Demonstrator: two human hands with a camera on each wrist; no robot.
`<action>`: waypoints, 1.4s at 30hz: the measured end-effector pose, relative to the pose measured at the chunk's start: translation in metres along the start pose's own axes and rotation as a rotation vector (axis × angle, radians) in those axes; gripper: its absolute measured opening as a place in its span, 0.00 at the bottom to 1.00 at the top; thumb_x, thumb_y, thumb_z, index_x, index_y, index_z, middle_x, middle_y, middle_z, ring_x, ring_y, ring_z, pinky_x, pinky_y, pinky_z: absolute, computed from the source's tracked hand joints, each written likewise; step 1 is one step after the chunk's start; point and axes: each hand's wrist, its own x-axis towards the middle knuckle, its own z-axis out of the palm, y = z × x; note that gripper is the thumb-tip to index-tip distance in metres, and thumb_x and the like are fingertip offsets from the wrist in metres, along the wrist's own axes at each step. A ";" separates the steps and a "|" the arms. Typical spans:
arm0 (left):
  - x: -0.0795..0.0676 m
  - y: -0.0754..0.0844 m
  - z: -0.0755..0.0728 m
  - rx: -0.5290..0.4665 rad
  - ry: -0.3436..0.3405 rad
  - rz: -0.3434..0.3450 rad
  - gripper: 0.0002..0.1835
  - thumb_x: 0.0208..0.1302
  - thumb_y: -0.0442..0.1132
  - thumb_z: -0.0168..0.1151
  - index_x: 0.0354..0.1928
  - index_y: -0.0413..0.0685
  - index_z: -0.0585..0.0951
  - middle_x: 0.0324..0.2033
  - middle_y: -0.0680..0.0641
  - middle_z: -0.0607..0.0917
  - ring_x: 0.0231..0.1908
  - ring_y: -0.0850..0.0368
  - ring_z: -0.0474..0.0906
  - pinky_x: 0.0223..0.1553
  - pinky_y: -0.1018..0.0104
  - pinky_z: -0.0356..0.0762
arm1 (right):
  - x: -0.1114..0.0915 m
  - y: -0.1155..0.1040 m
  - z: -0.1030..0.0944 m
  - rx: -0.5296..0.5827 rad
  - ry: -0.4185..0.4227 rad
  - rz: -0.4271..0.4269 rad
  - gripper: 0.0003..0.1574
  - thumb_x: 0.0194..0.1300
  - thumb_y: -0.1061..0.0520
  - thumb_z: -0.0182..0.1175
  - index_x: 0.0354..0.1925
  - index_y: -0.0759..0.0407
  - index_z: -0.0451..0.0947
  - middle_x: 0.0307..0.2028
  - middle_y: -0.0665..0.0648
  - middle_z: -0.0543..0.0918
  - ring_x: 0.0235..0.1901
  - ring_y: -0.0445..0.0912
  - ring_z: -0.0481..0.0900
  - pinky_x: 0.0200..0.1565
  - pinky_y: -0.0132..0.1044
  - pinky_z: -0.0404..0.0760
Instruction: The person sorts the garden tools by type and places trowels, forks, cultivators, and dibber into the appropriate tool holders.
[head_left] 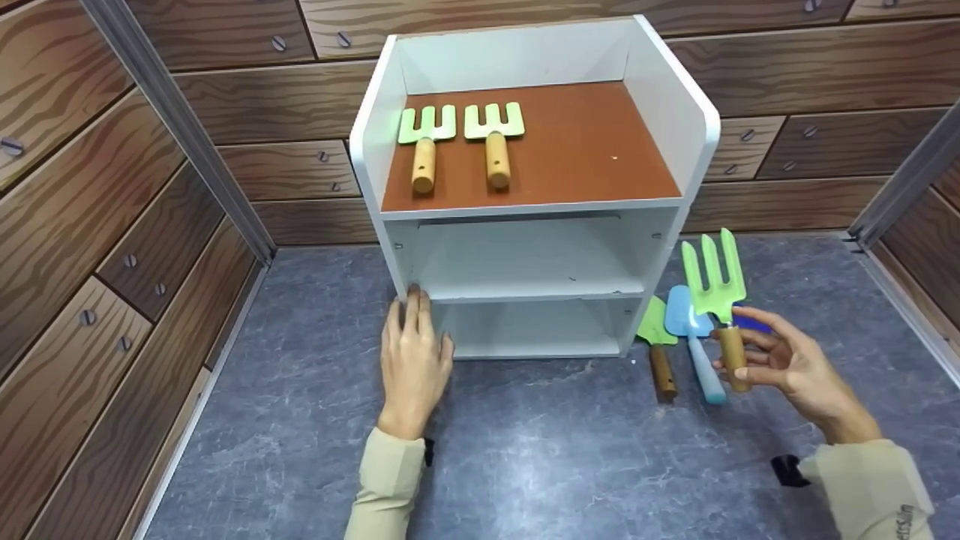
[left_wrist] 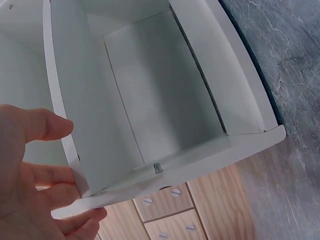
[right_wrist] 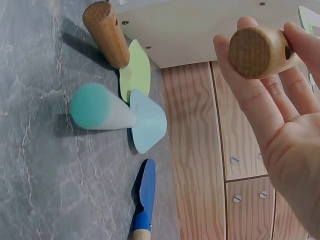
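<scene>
My right hand (head_left: 802, 367) pinches the wooden handle (right_wrist: 262, 52) of a green hand fork (head_left: 716, 281), its tines pointing up. Under and beside it on the floor lie a green trowel (head_left: 655, 322) with a brown handle, a light blue trowel (head_left: 703, 367) and a dark blue tool (right_wrist: 146, 192), partly hidden by the hand in the head view. My left hand (head_left: 412, 356) touches the front left edge of a white shelf unit (head_left: 532, 298); its fingers look fairly straight, thumb apart. Two green hand forks, a left one (head_left: 425, 146) and a right one (head_left: 496, 142), lie on the brown top.
Raised white sides border the unit's brown top (head_left: 592, 150) at left, back and right. Below it are two open compartments. Wood-patterned walls (head_left: 285, 112) stand behind and at both sides. Grey marbled floor (head_left: 525, 450) lies in front.
</scene>
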 end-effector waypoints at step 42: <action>0.000 0.001 0.000 -0.024 0.008 -0.011 0.35 0.56 0.33 0.74 0.64 0.25 0.72 0.64 0.32 0.75 0.59 0.28 0.72 0.60 0.40 0.73 | 0.013 -0.010 0.020 -0.006 -0.108 -0.060 0.49 0.55 0.89 0.50 0.74 0.68 0.60 0.58 0.57 0.83 0.50 0.50 0.85 0.42 0.42 0.88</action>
